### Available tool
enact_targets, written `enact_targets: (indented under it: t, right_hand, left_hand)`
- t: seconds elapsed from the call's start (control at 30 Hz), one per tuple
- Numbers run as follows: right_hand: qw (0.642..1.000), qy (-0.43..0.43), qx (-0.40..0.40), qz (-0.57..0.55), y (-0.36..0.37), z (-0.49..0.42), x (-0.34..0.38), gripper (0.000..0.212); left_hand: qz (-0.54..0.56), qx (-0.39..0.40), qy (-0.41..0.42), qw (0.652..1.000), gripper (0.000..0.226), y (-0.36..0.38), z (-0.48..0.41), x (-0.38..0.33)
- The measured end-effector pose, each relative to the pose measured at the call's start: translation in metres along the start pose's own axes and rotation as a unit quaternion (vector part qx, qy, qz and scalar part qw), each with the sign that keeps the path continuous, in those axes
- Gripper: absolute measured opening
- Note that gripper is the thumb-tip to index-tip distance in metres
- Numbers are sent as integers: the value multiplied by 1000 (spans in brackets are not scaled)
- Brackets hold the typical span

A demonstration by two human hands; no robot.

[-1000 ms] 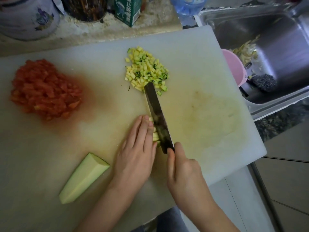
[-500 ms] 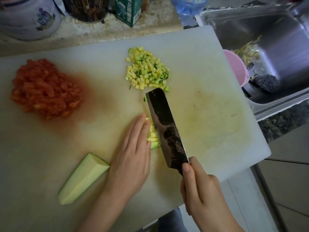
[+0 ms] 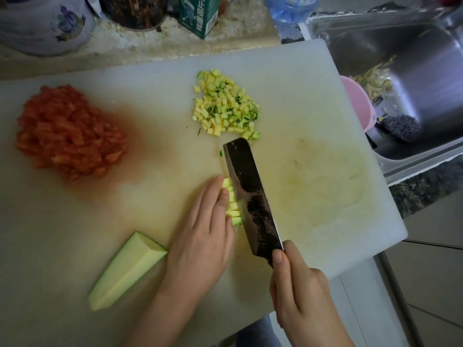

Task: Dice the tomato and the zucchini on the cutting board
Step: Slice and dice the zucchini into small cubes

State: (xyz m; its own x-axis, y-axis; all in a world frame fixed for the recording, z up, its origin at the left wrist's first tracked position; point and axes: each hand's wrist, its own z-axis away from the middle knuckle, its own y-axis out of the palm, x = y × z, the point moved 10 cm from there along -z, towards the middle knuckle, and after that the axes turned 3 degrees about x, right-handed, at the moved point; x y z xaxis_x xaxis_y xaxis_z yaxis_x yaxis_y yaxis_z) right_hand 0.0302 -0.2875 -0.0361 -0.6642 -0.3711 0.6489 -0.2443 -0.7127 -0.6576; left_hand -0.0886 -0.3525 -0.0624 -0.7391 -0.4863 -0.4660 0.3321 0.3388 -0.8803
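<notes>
Our left hand [image 3: 200,226] lies flat, fingers near straight, pressing the zucchini strips [image 3: 231,204] onto the cutting board [image 3: 325,196]; strips run roughly 9-to-3, ends poking out at 3 o'clock of the fingertips [image 3: 223,194]; knife [image 3: 250,196] runs 11-to-5 across those ends, touching them; our right hand [image 3: 300,291] grips the knife at its 5 o'clock end; uncut zucchini wedge [image 3: 125,271] waits at 7; diced zucchini [image 3: 225,108] at 12, diced tomato [image 3: 67,131] at 10.
</notes>
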Motion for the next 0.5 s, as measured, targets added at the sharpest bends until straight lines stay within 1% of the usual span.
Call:
enact_targets:
  t: [0.1, 0.17, 0.27, 0.33, 0.4, 0.43, 0.5]
  right_hand:
    - [999, -23, -17, 31, 2, 1, 4, 32]
    - [998, -34, -24, 54, 6, 0, 7, 21]
    - [991, -37, -31, 125, 11, -3, 13, 15]
    - [988, -19, -26, 151, 14, -6, 16, 16]
    - [987, -13, -25, 158, 17, -10, 18, 26]
    - [986, -16, -28, 163, 17, -13, 19, 27]
    - [987, -28, -23, 158, 15, -23, 24, 22]
  left_hand:
    - [-28, 18, 4, 999, 44, 5, 1, -1]
    - [-48, 30, 6, 998, 45, 10, 1, -1]
    - [-44, 26, -3, 999, 44, 13, 2, 0]
    - [-35, 16, -10, 999, 43, 11, 1, 0]
    - [-32, 3, -10, 999, 41, 9, 1, 0]
    - [-32, -3, -9, 999, 40, 8, 1, 0]
    - [-28, -10, -9, 1000, 40, 8, 1, 1]
